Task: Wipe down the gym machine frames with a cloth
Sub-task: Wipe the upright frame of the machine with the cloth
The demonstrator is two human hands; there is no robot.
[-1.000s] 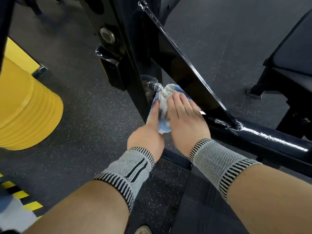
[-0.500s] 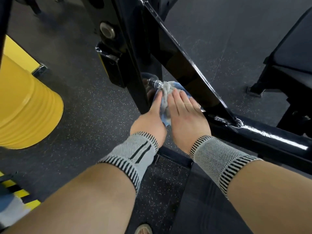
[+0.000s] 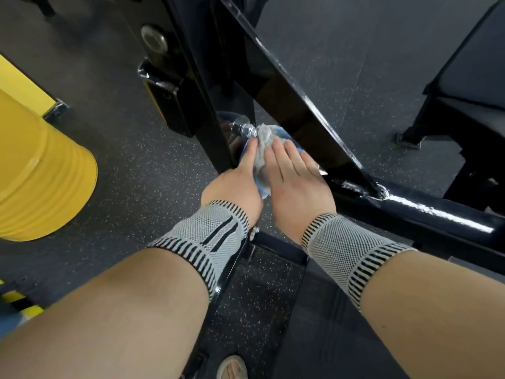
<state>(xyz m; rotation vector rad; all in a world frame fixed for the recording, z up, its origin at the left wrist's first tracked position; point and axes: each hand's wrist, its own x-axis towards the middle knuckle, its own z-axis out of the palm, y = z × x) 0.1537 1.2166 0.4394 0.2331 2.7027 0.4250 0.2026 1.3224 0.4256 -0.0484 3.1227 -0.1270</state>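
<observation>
A grey and blue cloth (image 3: 263, 149) is bunched against the black machine frame, just below a silver bolt (image 3: 244, 129). My left hand (image 3: 236, 184) grips the cloth from the left, thumb lying up along it. My right hand (image 3: 295, 176) lies flat on it, fingers together, pressing it where the black upright post (image 3: 202, 105) meets the diagonal brace (image 3: 295, 94). A glossy black base tube (image 3: 426, 212) runs off to the right. Both wrists wear grey knit supports.
A yellow cylindrical drum (image 3: 41, 176) stands at the left on the speckled dark rubber floor (image 3: 123, 173). A black bench or seat frame (image 3: 464, 105) stands at the right. A low black bar (image 3: 276, 244) crosses under my wrists. A shoe tip (image 3: 232, 367) shows at the bottom.
Both hands have slid the cloth a little up and forward along the frame toward the bolt. The view has moved closer with them.
</observation>
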